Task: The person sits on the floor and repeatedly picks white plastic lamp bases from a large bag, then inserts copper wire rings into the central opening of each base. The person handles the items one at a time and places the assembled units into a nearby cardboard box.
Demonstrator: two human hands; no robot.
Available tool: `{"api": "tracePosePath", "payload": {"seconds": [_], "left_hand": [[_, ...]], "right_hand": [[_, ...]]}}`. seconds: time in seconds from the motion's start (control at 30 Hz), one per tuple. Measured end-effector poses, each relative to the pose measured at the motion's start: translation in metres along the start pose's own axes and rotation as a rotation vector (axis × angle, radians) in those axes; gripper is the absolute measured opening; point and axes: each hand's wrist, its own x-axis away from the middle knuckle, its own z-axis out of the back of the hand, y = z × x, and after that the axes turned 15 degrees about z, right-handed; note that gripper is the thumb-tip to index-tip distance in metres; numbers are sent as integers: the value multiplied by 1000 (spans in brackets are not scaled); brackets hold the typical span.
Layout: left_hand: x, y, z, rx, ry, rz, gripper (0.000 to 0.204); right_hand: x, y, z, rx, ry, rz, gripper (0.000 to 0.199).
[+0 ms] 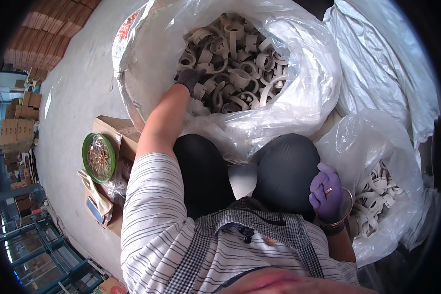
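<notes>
My left hand point(189, 78), in a dark purple-grey glove, reaches into a large clear plastic bag point(308, 63). Its fingers look apart and rest at the left edge of a heap of grey plastic ring-shaped parts point(235, 63), many with a curved arm. The fingertips partly blend into the shadow there. By my right knee, my right hand point(327, 196) in a purple glove is raised with curled fingers. A small copper-coloured metal piece point(328, 190) shows between them. Beside that hand, a smaller clear bag point(362, 142) contains similar paler parts point(377, 196).
To my left, a green round tray point(85, 154) of thin copper-coloured metal pieces sits on a cardboard box point(113, 126). A cloth point(97, 196) and a blue flat object point(94, 208) lie nearby. Silvery sheeting point(377, 59) covers the far right. Stacked cartons point(17, 132) stand beyond the concrete floor.
</notes>
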Motion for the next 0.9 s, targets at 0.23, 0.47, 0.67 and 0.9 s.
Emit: {"api": "tracePosePath", "payload": {"seconds": [0.23,0.47,0.67,0.9], "left_hand": [[-23,-40,-23,596,52,120,50],[185,76,63,1248,-346,-368,18],[364,91,93,177,251,-1479,29],[488,80,28,-327,292,-1265,34]], "right_hand": [[-3,0,4,-132,34,-73,35],[2,-2,8,-158,85,-62,36],[-27,-4,8,-470,117,-29,69],[-28,-19,-12,133,3,268,60]]}}
